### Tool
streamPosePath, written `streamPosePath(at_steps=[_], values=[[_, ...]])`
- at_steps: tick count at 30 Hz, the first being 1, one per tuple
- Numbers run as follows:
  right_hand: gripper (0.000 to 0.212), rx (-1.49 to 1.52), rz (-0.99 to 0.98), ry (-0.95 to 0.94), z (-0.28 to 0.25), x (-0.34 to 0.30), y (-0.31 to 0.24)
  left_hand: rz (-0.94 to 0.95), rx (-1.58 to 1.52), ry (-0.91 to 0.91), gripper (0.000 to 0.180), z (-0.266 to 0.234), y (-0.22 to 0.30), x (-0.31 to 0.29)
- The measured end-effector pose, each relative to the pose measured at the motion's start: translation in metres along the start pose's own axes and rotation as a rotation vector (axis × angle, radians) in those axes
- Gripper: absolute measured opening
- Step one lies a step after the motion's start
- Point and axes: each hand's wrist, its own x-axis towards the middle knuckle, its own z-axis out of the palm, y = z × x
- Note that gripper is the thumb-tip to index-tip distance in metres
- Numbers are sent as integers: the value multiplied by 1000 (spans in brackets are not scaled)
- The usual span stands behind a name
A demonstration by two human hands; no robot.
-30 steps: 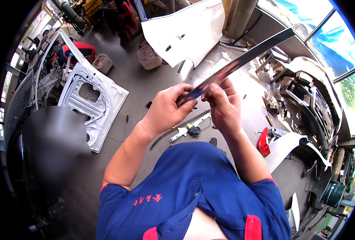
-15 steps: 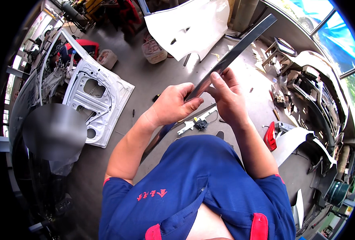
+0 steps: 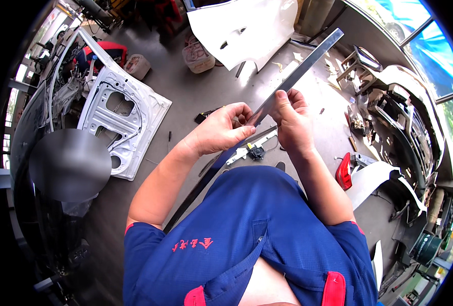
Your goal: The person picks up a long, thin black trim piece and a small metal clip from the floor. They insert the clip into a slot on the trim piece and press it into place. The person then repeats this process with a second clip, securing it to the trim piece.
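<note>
A long, dark, glossy trim strip (image 3: 308,64) crosses in front of me on a slant, its lower end near my left elbow and its upper end pointing to the far right. My left hand (image 3: 218,131) is closed on the strip's edge near its middle, fingers curled and thumb pressed close to it. A little higher up, my right hand (image 3: 295,125) grips the strip with the thumb on the near face and the fingers bent behind. Beneath the strip, a window regulator (image 3: 257,153) with a black motor lies on the floor, partly hidden.
At left stands a white door shell (image 3: 147,117), with a person (image 3: 106,53) behind it. A white panel (image 3: 252,30) is raised at the back, beside a plastic tub (image 3: 198,57). Along the right lie a red tail light (image 3: 344,172), a white fender (image 3: 372,181) and bumper parts (image 3: 410,120).
The strip's upper end has dropped slightly and moved left. My left fingers have curled more around its edge; my right hand keeps its hold.
</note>
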Motion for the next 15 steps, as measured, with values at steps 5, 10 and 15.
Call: streamPosePath(at_steps=[5, 10, 15], values=[[23, -1, -31, -51, -4, 1, 1, 6, -40, 25, 21, 2, -25, 4], [32, 100, 66, -72, 0, -5, -10, 127, 175, 101, 20, -4, -24, 4], [40, -92, 168, -203, 1, -9, -9, 100, -55, -12, 21, -5, -13, 1]])
